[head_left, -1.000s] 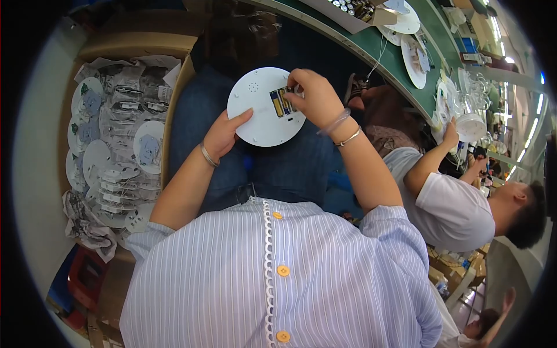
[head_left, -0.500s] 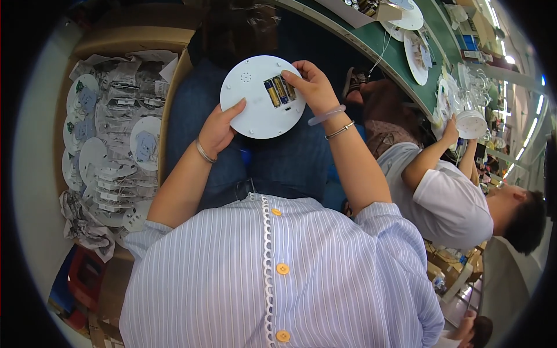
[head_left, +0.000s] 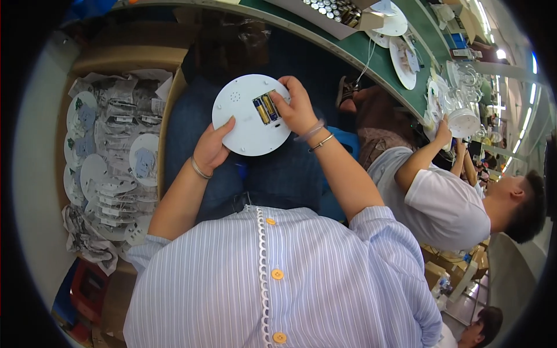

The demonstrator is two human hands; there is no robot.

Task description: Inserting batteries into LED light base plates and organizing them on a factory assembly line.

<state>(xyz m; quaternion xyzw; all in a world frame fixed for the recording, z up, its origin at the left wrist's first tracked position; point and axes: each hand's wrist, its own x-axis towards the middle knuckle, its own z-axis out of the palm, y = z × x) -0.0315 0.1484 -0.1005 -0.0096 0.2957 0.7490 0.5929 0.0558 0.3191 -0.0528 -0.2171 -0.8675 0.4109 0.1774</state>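
Over my lap I hold a round white plastic disc, its face with small holes and stubs turned up. A rectangular battery compartment is let into its right part, with several gold-and-dark batteries lying side by side in it. My left hand is closed on the lower left rim, thumb on top and fingers underneath. Around the right rim my right hand is closed too, its thumb pressing on the batteries at the compartment's right side and covering part of them. The fingers under the disc are hidden.
At my left stands an open cardboard box with several white discs and wrapped parts. A green workbench runs along the far right, bearing a carton of batteries. A co-worker sits at right, holding a white round part.
The disc and both hands appear lower and slightly left, partly because the whole view has shifted. My right thumb now covers more of the batteries.
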